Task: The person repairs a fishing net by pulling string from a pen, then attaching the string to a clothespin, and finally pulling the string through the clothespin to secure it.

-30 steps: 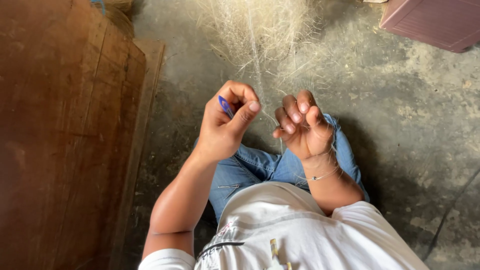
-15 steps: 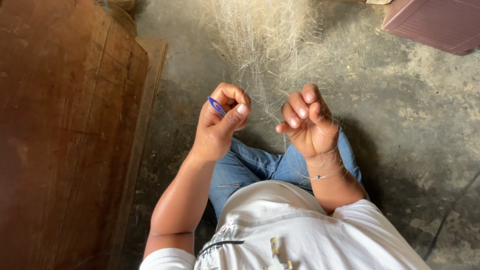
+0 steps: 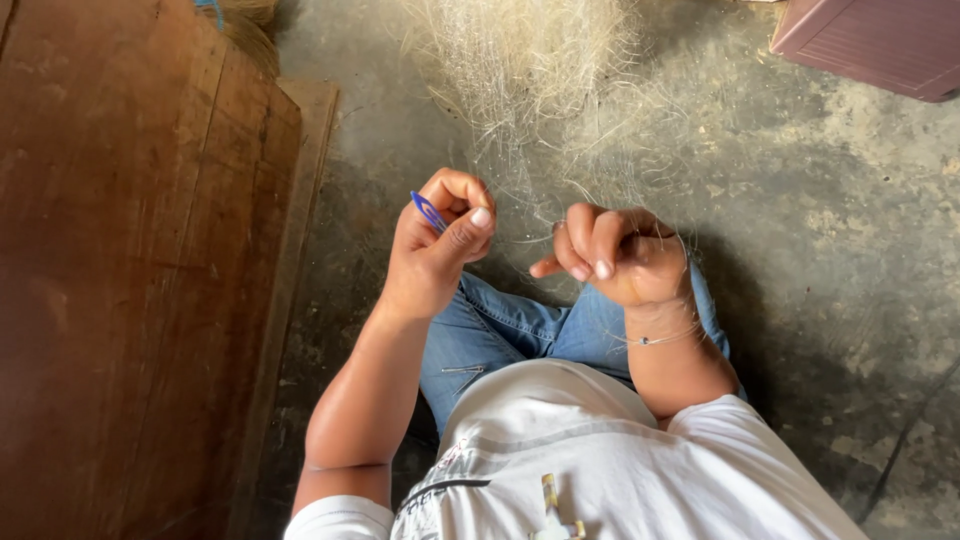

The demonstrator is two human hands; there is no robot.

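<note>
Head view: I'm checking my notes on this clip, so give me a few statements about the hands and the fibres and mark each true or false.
1. The left hand pinches a small blue tool between thumb and fingers. True.
2. The right hand lies flat and open on the floor. False: it is raised and curled, with thin fibres running through its fingers.
3. A loose heap of pale fibres lies on the concrete floor beyond the hands. True.
4. The wooden boards stand on the person's right. False: they are on the left.
5. The right wrist bears a thin bracelet. True.
</note>
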